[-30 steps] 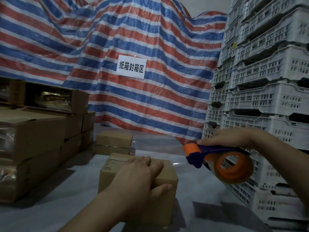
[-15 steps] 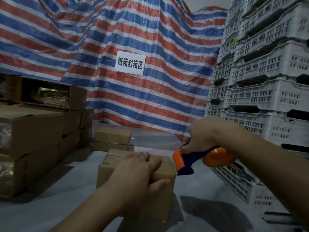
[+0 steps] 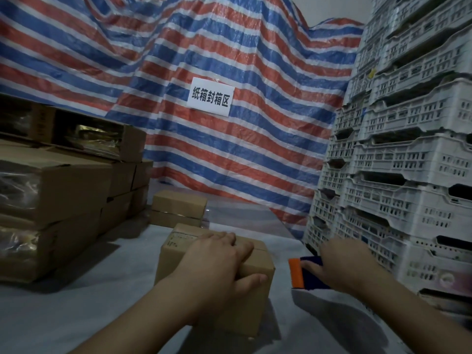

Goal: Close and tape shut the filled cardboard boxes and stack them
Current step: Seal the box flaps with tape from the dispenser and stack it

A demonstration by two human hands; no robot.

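While left hand (image 3: 219, 267) presses box (image 3: 258, 267), dispenser (image 3: 304, 274) sits beside.

Dim, bluish indoor light, soft shadows beside the cardboard box (image 3: 217, 274), right hand (image 3: 342, 267) motion-blurred, wide-angle bending at edges, light source perhaps overhead.

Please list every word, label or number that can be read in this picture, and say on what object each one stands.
"纸箱封箱区": black characters on the white rectangular paper sign fixed to the red, white and blue striped tarpaulin.
Printed label on top of the small brown cardboard box under the left hand: too small and dim to read.
Dark vertical print on the open brown cardboard box atop the left stack: blurred, unreadable.
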